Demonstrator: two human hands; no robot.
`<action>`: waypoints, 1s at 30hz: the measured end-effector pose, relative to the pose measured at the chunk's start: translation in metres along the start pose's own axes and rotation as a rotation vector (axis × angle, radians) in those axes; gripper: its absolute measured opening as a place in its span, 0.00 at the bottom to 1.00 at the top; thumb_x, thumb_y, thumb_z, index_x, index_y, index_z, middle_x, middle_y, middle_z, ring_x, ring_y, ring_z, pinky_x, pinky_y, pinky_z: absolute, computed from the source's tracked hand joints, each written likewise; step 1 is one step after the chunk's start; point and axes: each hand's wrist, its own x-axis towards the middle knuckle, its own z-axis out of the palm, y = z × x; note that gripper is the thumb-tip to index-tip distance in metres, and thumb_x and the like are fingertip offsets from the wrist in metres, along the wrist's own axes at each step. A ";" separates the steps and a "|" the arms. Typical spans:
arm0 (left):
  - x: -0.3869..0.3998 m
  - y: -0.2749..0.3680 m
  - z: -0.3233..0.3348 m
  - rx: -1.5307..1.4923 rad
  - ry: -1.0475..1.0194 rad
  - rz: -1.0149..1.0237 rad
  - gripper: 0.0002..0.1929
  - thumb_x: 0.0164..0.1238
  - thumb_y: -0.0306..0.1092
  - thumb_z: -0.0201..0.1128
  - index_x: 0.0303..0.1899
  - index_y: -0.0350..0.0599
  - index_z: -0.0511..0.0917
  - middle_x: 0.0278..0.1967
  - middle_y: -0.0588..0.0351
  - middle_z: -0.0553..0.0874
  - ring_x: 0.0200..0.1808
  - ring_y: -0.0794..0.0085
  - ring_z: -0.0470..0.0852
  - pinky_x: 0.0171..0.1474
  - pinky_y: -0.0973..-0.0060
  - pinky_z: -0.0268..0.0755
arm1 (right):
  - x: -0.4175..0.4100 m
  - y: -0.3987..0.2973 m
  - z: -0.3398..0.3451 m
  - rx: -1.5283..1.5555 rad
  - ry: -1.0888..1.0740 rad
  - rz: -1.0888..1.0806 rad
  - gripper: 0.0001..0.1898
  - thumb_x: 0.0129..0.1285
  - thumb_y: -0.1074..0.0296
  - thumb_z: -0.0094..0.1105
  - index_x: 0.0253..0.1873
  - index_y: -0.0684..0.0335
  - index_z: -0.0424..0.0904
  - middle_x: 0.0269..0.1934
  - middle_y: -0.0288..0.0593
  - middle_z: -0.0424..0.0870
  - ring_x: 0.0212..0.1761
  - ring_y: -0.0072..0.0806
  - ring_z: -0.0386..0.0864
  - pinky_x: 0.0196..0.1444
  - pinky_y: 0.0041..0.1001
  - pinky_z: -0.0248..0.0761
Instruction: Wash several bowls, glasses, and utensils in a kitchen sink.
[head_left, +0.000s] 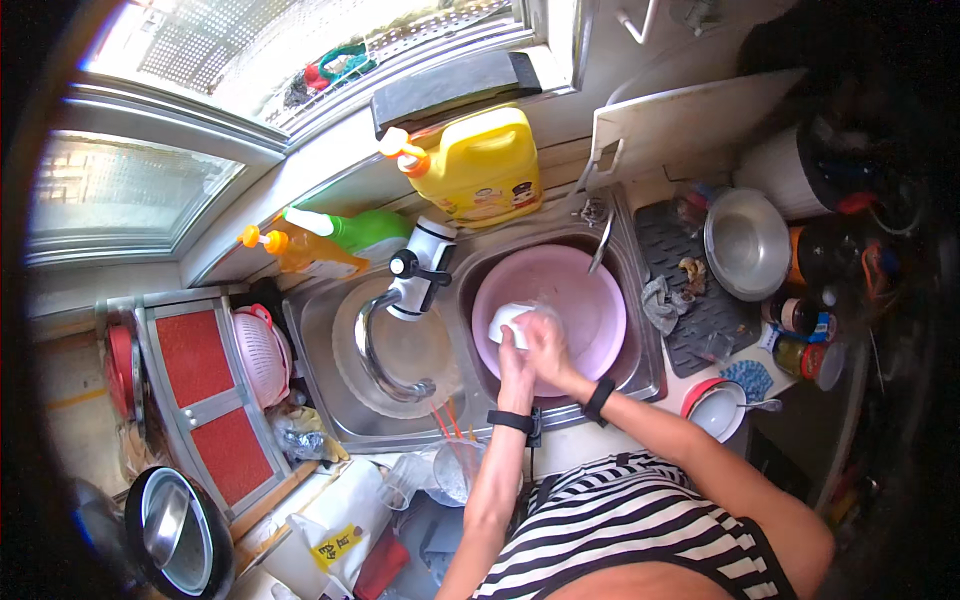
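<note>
My left hand (514, 360) holds a small white bowl (508, 324) over a pink plastic basin (601, 337), which sits in the right bowl of a steel double sink (466, 300). Against the bowl's right side is my right hand (546, 341), its fingers partly blurred; whether it grips the bowl or something thin and pale against it, I cannot tell. Both wrists wear black bands. To the left, a chrome faucet (366, 337) with a white body curves over a round translucent basin (345, 375) in the left sink bowl.
Behind the sink stand a yellow detergent jug (487, 169), a green bottle (371, 232) and an orange pump bottle (311, 255). A dark drying mat (682, 330) at right carries a grey cloth (663, 306) and a metal bowl (748, 244). Nearer is a red-rimmed bowl (712, 412) with a spoon.
</note>
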 end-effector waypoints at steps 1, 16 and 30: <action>0.002 0.003 -0.014 -0.139 -0.339 -0.029 0.21 0.64 0.48 0.45 0.49 0.39 0.66 0.45 0.50 0.75 0.47 0.62 0.74 0.54 0.66 0.64 | -0.008 -0.009 0.004 0.002 -0.001 -0.003 0.13 0.60 0.64 0.41 0.42 0.65 0.73 0.41 0.51 0.74 0.43 0.40 0.72 0.46 0.33 0.63; -0.065 0.029 0.038 -0.122 -0.216 -0.119 0.15 0.63 0.37 0.49 0.48 0.38 0.69 0.46 0.50 0.76 0.49 0.66 0.74 0.55 0.66 0.65 | 0.072 0.049 -0.066 0.647 -0.693 0.706 0.17 0.62 0.53 0.41 0.45 0.60 0.71 0.42 0.37 0.76 0.41 0.20 0.73 0.43 0.24 0.68; -0.029 0.011 0.021 0.029 -0.105 0.013 0.17 0.61 0.38 0.53 0.49 0.41 0.66 0.47 0.53 0.75 0.50 0.66 0.73 0.55 0.67 0.65 | 0.076 0.000 -0.023 -0.097 -0.808 -0.270 0.15 0.57 0.63 0.41 0.35 0.66 0.77 0.36 0.43 0.79 0.41 0.30 0.73 0.45 0.30 0.64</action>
